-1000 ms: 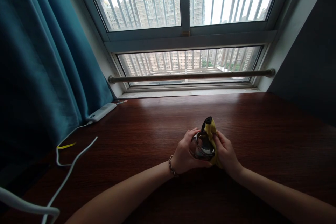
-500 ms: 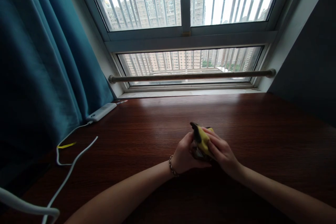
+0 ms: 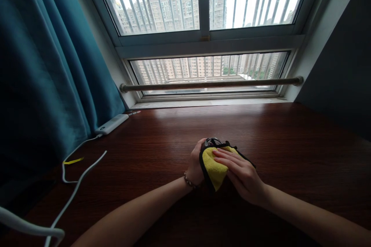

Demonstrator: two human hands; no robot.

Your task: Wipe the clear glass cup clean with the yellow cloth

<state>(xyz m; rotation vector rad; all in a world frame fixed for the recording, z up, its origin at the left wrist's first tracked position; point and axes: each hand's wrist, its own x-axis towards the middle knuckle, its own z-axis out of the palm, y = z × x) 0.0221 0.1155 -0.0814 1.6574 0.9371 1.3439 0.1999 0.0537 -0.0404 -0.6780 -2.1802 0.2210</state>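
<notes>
My left hand [image 3: 196, 164], with a beaded bracelet [image 3: 189, 180] at the wrist, is closed around a shiny, glassy-looking object [image 3: 213, 141]. Only its curved, reflective top shows, so its kind cannot be made out. Over the near side of that object lies a yellow cloth [image 3: 216, 168] with black edging, one corner hanging down. My right hand [image 3: 243, 173] presses the cloth against the object from the right, fingers together and pointing left. Both hands are close together above the middle of the brown wooden surface [image 3: 162, 135].
A white power strip [image 3: 112, 123] lies at the back left beside the blue curtain [image 3: 78, 85]. White cables [image 3: 79, 183] and a yellow tie [image 3: 73, 161] spread on the left. A horizontal rail [image 3: 211, 84] crosses the barred window at the back.
The yellow cloth has gone from bunched to spread out over the object's near side. My right fingers have flattened onto it, and my left hand has turned more upright around the object.
</notes>
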